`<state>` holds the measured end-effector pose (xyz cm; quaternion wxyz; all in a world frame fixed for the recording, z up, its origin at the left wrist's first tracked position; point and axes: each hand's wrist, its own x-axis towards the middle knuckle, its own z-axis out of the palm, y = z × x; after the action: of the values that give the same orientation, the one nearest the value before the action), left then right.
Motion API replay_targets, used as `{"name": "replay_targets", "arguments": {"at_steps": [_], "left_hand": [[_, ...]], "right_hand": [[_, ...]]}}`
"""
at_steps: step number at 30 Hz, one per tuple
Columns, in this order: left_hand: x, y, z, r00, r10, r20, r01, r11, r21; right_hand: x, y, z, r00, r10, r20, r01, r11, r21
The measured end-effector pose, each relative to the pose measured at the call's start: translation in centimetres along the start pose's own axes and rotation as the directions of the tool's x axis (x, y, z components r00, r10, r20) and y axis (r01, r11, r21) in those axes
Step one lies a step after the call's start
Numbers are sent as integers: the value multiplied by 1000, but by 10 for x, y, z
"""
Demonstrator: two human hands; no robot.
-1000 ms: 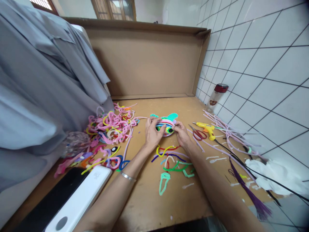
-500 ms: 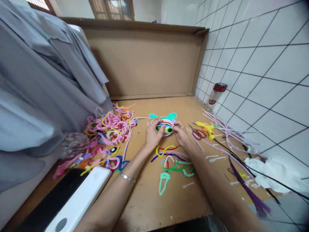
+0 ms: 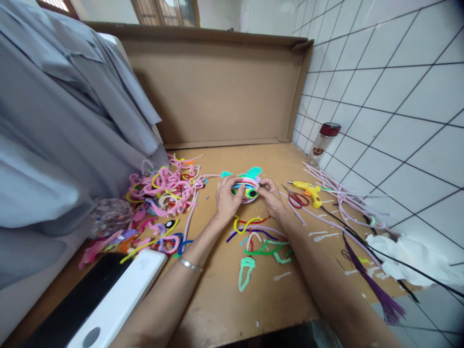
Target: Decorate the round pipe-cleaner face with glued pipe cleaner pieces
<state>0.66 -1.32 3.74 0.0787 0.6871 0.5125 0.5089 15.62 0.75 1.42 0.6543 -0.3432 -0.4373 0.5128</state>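
Note:
A colourful pipe-cleaner figure (image 3: 250,186) with green-rimmed eyes, pink and blue bands and teal ear-like loops is held above the table's middle. My left hand (image 3: 228,195) wraps round its left side, the thumb across the front. At its right edge my right hand (image 3: 270,193) pinches with thumb and fingertips; the exact contact point is partly hidden. Below both hands lie a yellow pipe cleaner (image 3: 246,228), green pieces (image 3: 263,251) and a mint-green loop (image 3: 246,274).
Left is a heap of pink pipe cleaners (image 3: 170,186) beside a white device (image 3: 123,295). To the right lie red-handled scissors (image 3: 299,199), a yellow glue gun (image 3: 308,190), a purple tassel (image 3: 377,295) and white tissue (image 3: 409,261). A glass bottle (image 3: 322,145) stands by the tiled wall.
The figure has shifted slightly left and turned a little, both hands staying on it. My right hand's fingers have moved slightly at its edge.

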Motion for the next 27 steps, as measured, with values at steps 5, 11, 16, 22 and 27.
{"name": "replay_targets", "arguments": {"at_steps": [5, 11, 16, 22, 27], "left_hand": [[0, -1, 2, 1000, 5, -9, -5, 1000, -16], [0, 6, -1, 1000, -13, 15, 13, 999, 35], [1, 9, -3, 1000, -14, 23, 12, 995, 96], [3, 8, -3, 998, -52, 21, 50, 992, 117], [6, 9, -4, 993, -118, 12, 116, 986, 118]], "right_hand": [[-1, 0, 1, 1000, -6, -16, 6, 998, -57], [-3, 0, 2, 1000, 5, -20, -5, 1000, -5], [-3, 0, 2, 1000, 2, -17, -3, 1000, -14], [-4, 2, 3, 1000, 6, -9, -7, 999, -46], [-1, 3, -2, 997, -48, -57, 39, 988, -152]]}}
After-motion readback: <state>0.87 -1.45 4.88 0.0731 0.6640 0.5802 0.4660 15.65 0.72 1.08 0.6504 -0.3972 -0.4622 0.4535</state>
